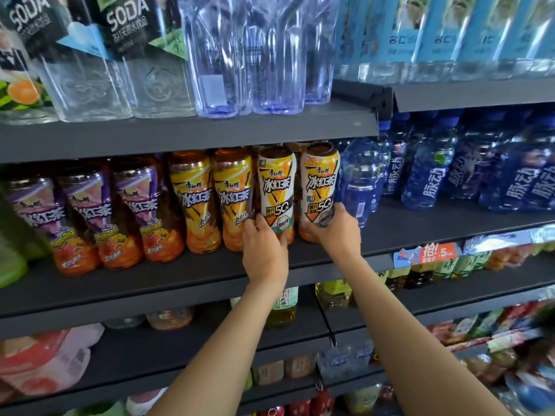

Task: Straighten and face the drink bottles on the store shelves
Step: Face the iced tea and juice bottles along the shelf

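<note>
Standing upright on the middle shelf (192,283), labels facing out, are two white-labelled iced tea bottles: the left hand (264,247) grips the left bottle (277,193) low down, and the right hand (338,232) grips the right bottle (319,190) likewise.
</note>
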A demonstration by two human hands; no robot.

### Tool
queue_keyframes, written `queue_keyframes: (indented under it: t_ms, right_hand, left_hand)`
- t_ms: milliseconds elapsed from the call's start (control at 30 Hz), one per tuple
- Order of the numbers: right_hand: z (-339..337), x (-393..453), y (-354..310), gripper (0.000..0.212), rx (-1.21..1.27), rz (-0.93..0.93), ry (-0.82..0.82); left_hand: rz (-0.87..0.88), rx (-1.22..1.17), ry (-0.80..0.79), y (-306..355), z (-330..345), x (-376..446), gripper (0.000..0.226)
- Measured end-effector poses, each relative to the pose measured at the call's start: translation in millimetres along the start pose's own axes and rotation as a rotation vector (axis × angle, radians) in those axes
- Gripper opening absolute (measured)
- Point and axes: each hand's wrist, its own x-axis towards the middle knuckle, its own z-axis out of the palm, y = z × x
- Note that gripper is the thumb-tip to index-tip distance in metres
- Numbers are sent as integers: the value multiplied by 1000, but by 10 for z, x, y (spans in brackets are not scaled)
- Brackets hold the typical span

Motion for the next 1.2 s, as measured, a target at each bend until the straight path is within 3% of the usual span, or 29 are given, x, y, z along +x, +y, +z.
queue_keyframes:
  t_ms: [400,633,700,833,1000,1200]
  right_hand:
    - [52,-99,-85,55,-64,-7,-18]
    - [-7,-102,-114,59,-63,29,-91]
    - [17,-193,-137,63,-27,16,-20]
    - [197,-539,-482,46,159,-211,329]
    - [588,-839,-1113,30,277,-547,242]
    - [1264,-1346,-1756,16,288,-648,82]
  left_hand:
    - [-87,-114,41,-11,43,-35,51]
    - [-17,-176,1,-131,-12,-41,45]
    - [49,-207,39,-255,-60,-86,38]
    - [104,-277,198,-588,-275,-153,29]
    - [71,-292,347,-1110,-744,-92,31]
    - [-25,-216,488,-2033,-1548,46,35]
